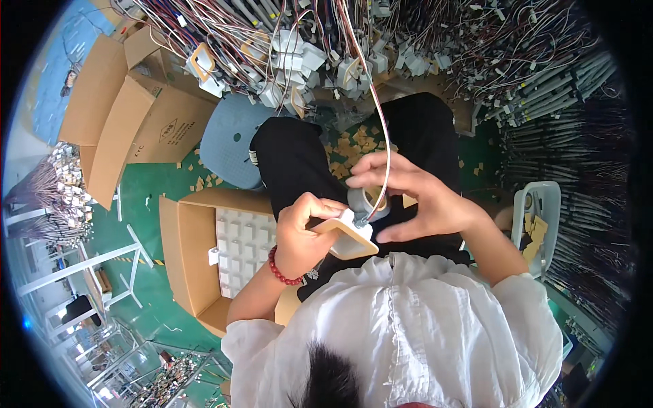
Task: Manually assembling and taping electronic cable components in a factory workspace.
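My left hand [304, 228] is closed on a white plastic housing [349, 236] with a tan rim, tilted in front of my lap. A cable of white and dark red wires [385, 129] comes down from the heap above and meets the housing's upper end. Beside that joint is a grey ring-shaped roll [358, 201], seemingly tape, with a yellowish inside. My right hand [428, 200] curls around the roll, its upper fingers over it and its thumb apart below. The lower fingers of that hand are partly hidden.
A carton [194, 255] of white housings stands at my left. Beyond are a blue stool [228, 146] and an open cardboard box [153, 126]. Wire bundles [272, 41] heap ahead and along the right. A pale bin [549, 211] holds tan pieces. Tan scraps [357, 143] litter the green floor.
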